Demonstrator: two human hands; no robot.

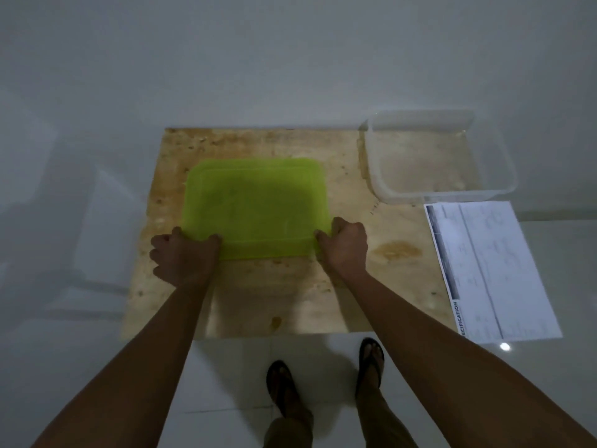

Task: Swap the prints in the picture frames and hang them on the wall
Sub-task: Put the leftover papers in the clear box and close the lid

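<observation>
Slippage worries me: my left hand (185, 257) and right hand (344, 245) each grip a near corner of the green lid (255, 208), flat on the stained board (290, 292), and thin plastic could skid toward the clear tub (436, 163). The printed sheet (491, 273) lies to my right, seemingly overhanging the board's edge, where my forearm could sweep it off.

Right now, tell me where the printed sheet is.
Head view, right side: the sheet lies at the board's right edge, just nearer than the clear tub, right of the green lid.
</observation>
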